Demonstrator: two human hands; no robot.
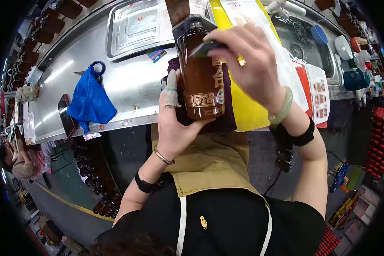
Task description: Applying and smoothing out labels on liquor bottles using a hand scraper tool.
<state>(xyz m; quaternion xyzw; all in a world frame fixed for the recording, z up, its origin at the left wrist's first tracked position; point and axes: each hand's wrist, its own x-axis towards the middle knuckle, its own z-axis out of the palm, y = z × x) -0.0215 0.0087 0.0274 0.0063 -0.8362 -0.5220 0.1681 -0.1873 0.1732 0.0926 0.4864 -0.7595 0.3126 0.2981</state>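
A large brown glass bottle [198, 72] with gold lettering lies on a dark purple cloth [228, 115], its neck pointing away from me. My left hand [173, 128] is closed around the base end of the bottle, thumb across the bottom. A whitish cloth sleeve [172, 91] covers one of its fingers. Over the bottle's shoulder, my right hand [256, 64] grips a small dark-handled blade [207, 49]. Motion smears the tool, so its exact kind is unclear. Whether the blade touches the glass, I cannot tell.
Left on the steel bench [128, 81] are a blue cloth [91, 102], scissors [99, 67] and a phone [66, 115]. A metal tray [134, 32] sits farther back. Yellow sheet material [249, 106], white bags [286, 72] and a sink [301, 45] are to the right.
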